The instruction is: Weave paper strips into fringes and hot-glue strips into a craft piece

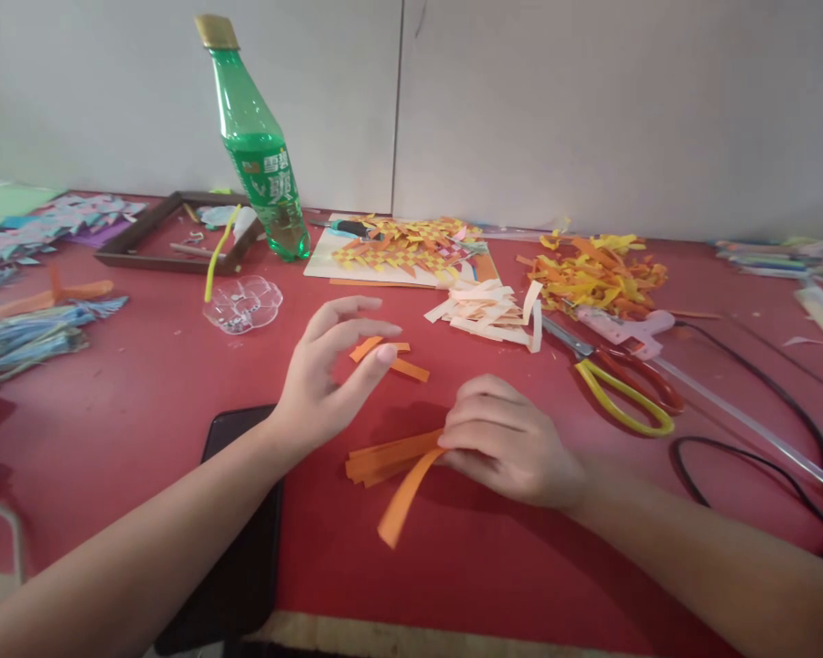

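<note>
My right hand (504, 443) is closed on orange paper strips (390, 457), whose free ends point left over the red table. One strip (408, 503) curls away from the bundle toward me. Raised just left of it, my left hand (333, 370) has its fingers apart and nothing visible between them. A few short orange paper pieces (408, 368) lie on the table behind the left hand's thumb. Beyond my right hand is a pile of pale peach paper strips (490, 311).
A green bottle (264, 174) stands behind, beside a dark frame (171, 260) and clear flower-shaped dish (247, 304). Scissors (610, 375), a pink glue gun (631, 329) with a cable, and yellow-orange strips (596, 274) lie right. A black phone-like slab (240, 548) lies under my left forearm.
</note>
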### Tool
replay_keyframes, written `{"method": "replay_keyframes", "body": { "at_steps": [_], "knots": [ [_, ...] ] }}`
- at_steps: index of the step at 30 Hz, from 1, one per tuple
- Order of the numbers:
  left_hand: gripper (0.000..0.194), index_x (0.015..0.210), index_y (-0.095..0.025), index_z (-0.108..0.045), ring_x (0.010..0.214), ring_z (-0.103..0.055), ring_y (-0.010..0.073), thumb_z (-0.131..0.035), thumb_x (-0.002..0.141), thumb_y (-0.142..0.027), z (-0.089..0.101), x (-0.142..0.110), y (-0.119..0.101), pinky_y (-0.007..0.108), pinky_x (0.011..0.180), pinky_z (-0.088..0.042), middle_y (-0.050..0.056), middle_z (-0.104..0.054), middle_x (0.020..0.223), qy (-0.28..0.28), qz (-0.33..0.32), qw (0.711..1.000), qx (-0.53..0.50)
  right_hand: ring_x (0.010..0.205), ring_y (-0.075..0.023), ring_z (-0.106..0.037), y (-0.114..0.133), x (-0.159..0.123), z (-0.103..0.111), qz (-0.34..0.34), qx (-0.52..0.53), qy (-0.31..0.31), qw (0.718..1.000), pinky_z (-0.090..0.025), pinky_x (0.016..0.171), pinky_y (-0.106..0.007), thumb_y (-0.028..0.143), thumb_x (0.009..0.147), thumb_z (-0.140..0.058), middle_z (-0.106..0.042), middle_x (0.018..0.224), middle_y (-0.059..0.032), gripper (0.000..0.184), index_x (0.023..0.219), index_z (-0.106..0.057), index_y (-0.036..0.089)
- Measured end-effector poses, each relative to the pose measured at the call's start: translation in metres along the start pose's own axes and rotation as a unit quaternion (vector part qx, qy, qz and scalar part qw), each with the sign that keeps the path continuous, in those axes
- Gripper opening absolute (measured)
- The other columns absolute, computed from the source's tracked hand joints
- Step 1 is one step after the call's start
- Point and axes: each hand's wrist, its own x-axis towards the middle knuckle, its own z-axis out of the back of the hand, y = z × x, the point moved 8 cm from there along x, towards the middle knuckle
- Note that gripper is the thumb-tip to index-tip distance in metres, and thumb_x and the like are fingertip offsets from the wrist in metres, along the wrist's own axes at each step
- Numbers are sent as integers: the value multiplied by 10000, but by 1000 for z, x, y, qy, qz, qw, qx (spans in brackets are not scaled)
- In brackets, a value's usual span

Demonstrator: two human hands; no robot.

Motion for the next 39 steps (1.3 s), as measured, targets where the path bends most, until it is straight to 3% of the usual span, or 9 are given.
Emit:
{"method": "replay_keyframes", "body": {
  "at_steps": [2,5,10,14,21,24,28,34,39],
  "knots": [
    [427,1096,-227,-695,1124,-606,250,-497,938,-572,-9,-4,-10,372,954,-497,112,-645,1183,82,-32,988,-124,705,-169,-565,-6,1,6,-41,-23,-38,998,-524,740,-355,206,878,-678,-669,726,-30,65,830,-636,218],
    [584,1134,-204,-669,958,-662,237,-773,707,-590,-24,-11,-21,327,812,-564,102,-708,1067,176,-60,966,-181,678,-174,-562,-15,3,11,-90,-37,-71,993,-502,668,-335,196,865,-675,-636,661,-15,142,754,-595,231],
    [141,986,-199,-710,825,-711,151,-678,888,-295,-30,-10,-1,238,721,-571,57,-753,981,115,56,989,-80,674,-163,-566,-19,0,7,-121,-18,-59,991,-498,644,-290,221,855,-697,-592,632,2,180,740,-559,231],
    [186,973,-194,-712,823,-728,168,-723,835,-318,-33,-11,13,253,716,-575,57,-763,967,106,118,981,-115,714,-158,-610,-14,-1,12,-99,37,-68,992,-514,635,-268,143,840,-664,-645,742,-19,158,946,-576,221],
    [419,1272,-184,-591,922,-738,186,-651,858,-214,-46,-13,19,314,840,-576,61,-785,990,176,161,955,-175,918,-190,-681,1,1,1,-4,151,45,988,-555,805,-342,36,853,-376,-742,907,-85,414,1172,-602,173],
    [437,1282,-188,-604,912,-746,195,-660,851,-230,-48,-13,18,351,872,-579,59,-790,1000,189,173,948,-189,809,-173,-671,-2,0,-2,-7,119,25,993,-549,751,-316,105,884,-526,-716,817,-64,229,1069,-639,180],
    [179,983,-203,-757,921,-744,222,-666,832,-235,-48,-12,16,361,827,-593,47,-793,998,195,167,951,-173,675,-142,-585,-3,0,-2,4,110,2,994,-522,682,-291,172,881,-666,-678,706,-22,28,882,-649,194],
    [160,890,-201,-788,830,-758,229,-651,809,-182,-57,-20,9,358,773,-613,36,-805,908,279,180,917,-222,687,-125,-558,-16,-2,6,-65,58,-40,995,-511,606,-258,308,871,-705,-550,785,-31,171,757,-660,189],
    [236,986,-221,-789,975,-745,254,-572,900,-255,-58,-22,0,392,876,-597,42,-799,1014,313,191,875,-317,730,-117,-648,-23,-4,5,-119,56,-45,990,-540,666,-234,247,852,-721,-634,862,-50,178,723,-613,186]
  ]
}}
